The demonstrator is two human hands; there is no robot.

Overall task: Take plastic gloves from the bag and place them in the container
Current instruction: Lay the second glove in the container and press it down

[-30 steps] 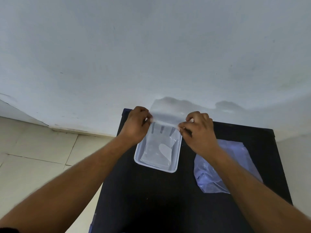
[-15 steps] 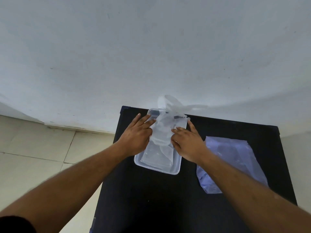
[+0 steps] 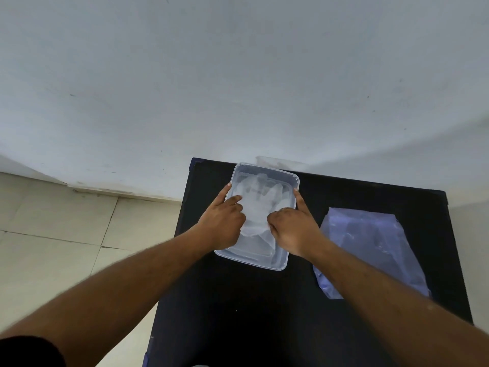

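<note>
A clear plastic container [image 3: 264, 169] sits at the far middle of a black table [image 3: 238, 300]. Thin clear plastic gloves [image 3: 258, 205] lie inside it, the top one spread with its fingers pointing away from me. My left hand [image 3: 225, 223] rests on the left part of the container, its fingers extended and pressing on the gloves. My right hand [image 3: 293, 226] is on the right side, index finger stretched along the right rim, the other fingers curled on the gloves. The bluish translucent bag [image 3: 370, 245] lies flat to the right.
The table stands against a pale wall [image 3: 238, 75]. A tiled floor [image 3: 66, 234] shows to the left of the table. A small clear object [image 3: 277, 162] peeks out behind the container at the table's far edge.
The glove was held up stretched between both hands, then lowered into the container. Both hands have let it go and now press it flat inside.
</note>
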